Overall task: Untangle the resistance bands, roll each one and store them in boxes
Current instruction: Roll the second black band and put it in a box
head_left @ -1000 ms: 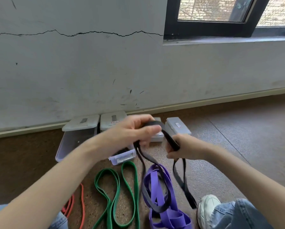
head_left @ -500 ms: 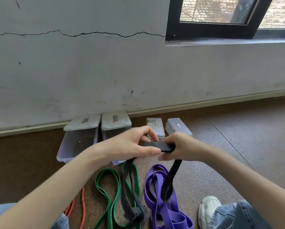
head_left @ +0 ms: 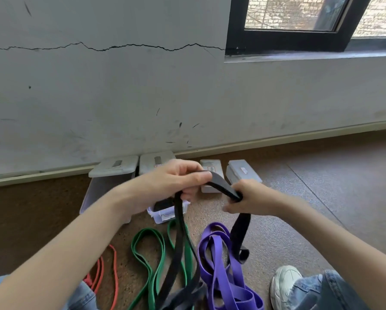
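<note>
I see my left hand (head_left: 176,182) and right hand (head_left: 248,198), both gripping the flat black rubber resistance band (head_left: 223,185), now apart, stretching it above the purple band (head_left: 221,265).

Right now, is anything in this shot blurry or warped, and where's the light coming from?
Head view: the left hand and black band are slightly motion-smeared; the wide lens bows the baseboard and tilts the window; daylight shows through that window, and the floor is evenly lit, without glare.
</note>
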`<state>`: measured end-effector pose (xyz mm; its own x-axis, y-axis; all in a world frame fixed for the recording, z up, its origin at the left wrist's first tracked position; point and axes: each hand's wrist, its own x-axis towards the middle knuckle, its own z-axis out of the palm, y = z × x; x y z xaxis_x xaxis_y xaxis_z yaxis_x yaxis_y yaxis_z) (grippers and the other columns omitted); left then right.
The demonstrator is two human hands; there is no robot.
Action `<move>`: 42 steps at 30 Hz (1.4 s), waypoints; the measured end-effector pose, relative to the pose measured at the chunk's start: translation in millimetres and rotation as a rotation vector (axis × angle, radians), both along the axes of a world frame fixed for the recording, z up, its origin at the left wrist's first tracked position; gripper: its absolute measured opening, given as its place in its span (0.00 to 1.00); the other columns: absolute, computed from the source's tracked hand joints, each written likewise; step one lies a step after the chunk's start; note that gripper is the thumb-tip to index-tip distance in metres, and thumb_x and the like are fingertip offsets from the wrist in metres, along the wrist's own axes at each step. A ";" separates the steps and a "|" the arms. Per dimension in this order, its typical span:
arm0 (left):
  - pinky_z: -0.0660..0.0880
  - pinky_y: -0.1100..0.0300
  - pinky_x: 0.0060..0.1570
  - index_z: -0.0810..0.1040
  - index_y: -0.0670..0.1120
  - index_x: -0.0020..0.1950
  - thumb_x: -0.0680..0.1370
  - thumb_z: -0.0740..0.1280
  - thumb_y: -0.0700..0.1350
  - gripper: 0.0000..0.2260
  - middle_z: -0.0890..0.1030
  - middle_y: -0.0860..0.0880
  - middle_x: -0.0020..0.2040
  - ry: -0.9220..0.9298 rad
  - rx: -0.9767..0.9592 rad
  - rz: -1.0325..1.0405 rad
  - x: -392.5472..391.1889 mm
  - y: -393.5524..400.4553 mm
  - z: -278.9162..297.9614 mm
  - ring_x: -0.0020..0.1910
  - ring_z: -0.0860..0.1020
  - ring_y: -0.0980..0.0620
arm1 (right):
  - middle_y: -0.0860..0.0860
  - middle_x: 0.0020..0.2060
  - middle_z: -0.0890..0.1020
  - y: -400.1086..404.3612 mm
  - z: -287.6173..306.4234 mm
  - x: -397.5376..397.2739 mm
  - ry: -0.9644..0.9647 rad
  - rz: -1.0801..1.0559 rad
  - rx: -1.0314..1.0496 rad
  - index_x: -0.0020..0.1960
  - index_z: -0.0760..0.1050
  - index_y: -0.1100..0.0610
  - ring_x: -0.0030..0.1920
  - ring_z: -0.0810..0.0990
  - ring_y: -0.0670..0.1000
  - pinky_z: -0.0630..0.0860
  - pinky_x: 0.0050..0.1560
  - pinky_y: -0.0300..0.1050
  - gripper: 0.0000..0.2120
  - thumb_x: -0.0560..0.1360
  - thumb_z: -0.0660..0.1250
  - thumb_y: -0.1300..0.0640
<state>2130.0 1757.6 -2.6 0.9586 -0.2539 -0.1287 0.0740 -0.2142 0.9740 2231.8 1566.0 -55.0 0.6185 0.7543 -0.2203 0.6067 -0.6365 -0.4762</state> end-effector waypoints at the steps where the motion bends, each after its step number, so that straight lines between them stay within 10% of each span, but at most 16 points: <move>1: 0.69 0.67 0.31 0.77 0.47 0.40 0.75 0.64 0.49 0.08 0.69 0.52 0.29 0.025 -0.022 -0.025 -1.0 8.2 3.1 0.28 0.68 0.57 | 0.44 0.28 0.71 -5.1 -2.0 2.4 0.011 -0.044 -0.063 0.31 0.66 0.49 0.27 0.69 0.39 0.64 0.27 0.29 0.16 0.72 0.70 0.53; 7: 0.76 0.62 0.53 0.77 0.46 0.53 0.73 0.64 0.58 0.18 0.83 0.51 0.46 0.196 0.217 -0.182 -1.8 1.7 -13.1 0.48 0.81 0.54 | 0.42 0.22 0.71 9.3 7.6 -5.9 -0.099 0.045 0.195 0.28 0.67 0.45 0.27 0.73 0.35 0.66 0.29 0.29 0.18 0.70 0.71 0.58; 15: 0.71 0.67 0.37 0.79 0.52 0.41 0.76 0.65 0.51 0.06 0.70 0.54 0.32 0.113 -0.148 -0.160 -6.5 14.6 -1.8 0.32 0.69 0.57 | 0.44 0.29 0.71 -11.8 3.3 3.3 -0.076 -0.022 -0.126 0.32 0.65 0.49 0.28 0.69 0.40 0.63 0.27 0.30 0.16 0.72 0.70 0.55; 20: 0.75 0.59 0.51 0.77 0.47 0.53 0.75 0.64 0.55 0.13 0.82 0.49 0.45 0.300 0.020 -0.289 -8.6 10.7 -20.3 0.46 0.79 0.53 | 0.41 0.27 0.71 -3.2 12.8 -3.8 -0.203 0.034 0.088 0.30 0.65 0.45 0.29 0.70 0.40 0.67 0.32 0.29 0.18 0.72 0.68 0.59; 26: 0.71 0.67 0.35 0.77 0.47 0.40 0.76 0.64 0.52 0.10 0.71 0.54 0.28 0.127 -0.139 -0.020 -3.3 -12.0 -35.2 0.30 0.71 0.56 | 0.41 0.29 0.71 0.0 11.6 -6.2 -0.213 0.103 0.035 0.37 0.68 0.48 0.30 0.70 0.39 0.66 0.31 0.31 0.11 0.73 0.69 0.56; 35: 0.73 0.67 0.41 0.79 0.51 0.43 0.74 0.62 0.59 0.14 0.79 0.53 0.35 0.191 -0.032 -0.073 -1.3 -3.2 -36.6 0.35 0.76 0.57 | 0.41 0.30 0.67 3.9 23.2 -15.1 -0.415 0.040 -0.068 0.32 0.59 0.46 0.33 0.67 0.43 0.58 0.27 0.33 0.18 0.76 0.63 0.52; 42: 0.67 0.70 0.33 0.78 0.52 0.37 0.76 0.63 0.53 0.10 0.70 0.55 0.30 0.033 -0.206 0.049 0.8 9.0 -32.3 0.30 0.69 0.57 | 0.49 0.40 0.83 -10.4 43.7 -7.6 0.521 -0.140 0.806 0.51 0.79 0.53 0.40 0.81 0.47 0.77 0.42 0.38 0.15 0.66 0.74 0.61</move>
